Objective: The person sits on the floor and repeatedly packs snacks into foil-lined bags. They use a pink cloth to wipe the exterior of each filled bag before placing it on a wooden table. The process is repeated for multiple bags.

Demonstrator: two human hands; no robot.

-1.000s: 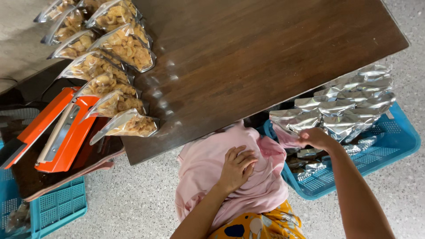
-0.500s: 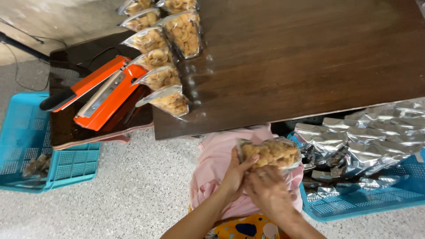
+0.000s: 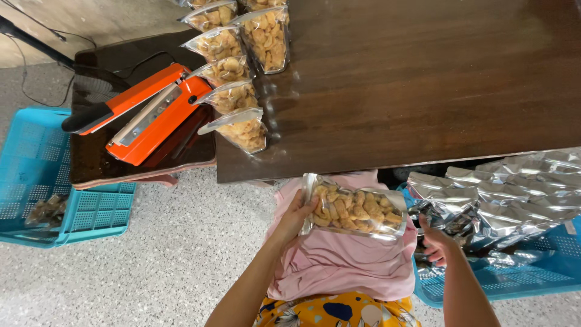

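My left hand (image 3: 298,213) grips the left end of a clear-fronted pouch of golden fried snacks (image 3: 354,209), which lies across the pink cloth (image 3: 339,266) on my lap. My right hand (image 3: 434,243) is off the pouch, just right of it, with its fingers loosely apart next to the silver pouches (image 3: 502,194) piled in a blue basket (image 3: 544,266). It holds nothing that I can see. On the dark wooden table (image 3: 423,85) above, a row of filled snack pouches (image 3: 239,97) lies along the left edge.
An orange hand sealer (image 3: 151,112) sits on a low dark side table (image 3: 97,169) to the left, its cable running off to the far left. A second blue basket (image 3: 42,181) stands on the speckled floor (image 3: 181,254) at left.
A second ago my right hand was at the basket of silver pouches. Then both hands held a filled pouch on my lap. Now the right hand has let go and moved right.
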